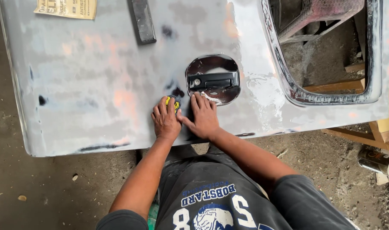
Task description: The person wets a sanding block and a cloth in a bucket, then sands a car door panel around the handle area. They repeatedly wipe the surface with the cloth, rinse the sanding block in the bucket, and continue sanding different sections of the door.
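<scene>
Both hands pressed on a sanded grey car door panel, just short of its black door handle.

The left hand (pixel 165 120) is closed over a small yellow-and-black block (pixel 173 102), gripping it flat against the car door panel (pixel 88 81); only the block's far tip shows past the fingertips. The right hand (pixel 204 116) lies touching it on the right, fingers spread flat and holding nothing. The door handle (pixel 213 80), long axis crosswise in its shiny recess (pixel 213 64), sits just ahead of the right hand's fingertips, nearer to that hand. Farther ahead-left lie a dark flat bar (pixel 142 20) and a sheet of sandpaper (pixel 66 8); the window opening (pixel 326 47) is ahead-right.
</scene>
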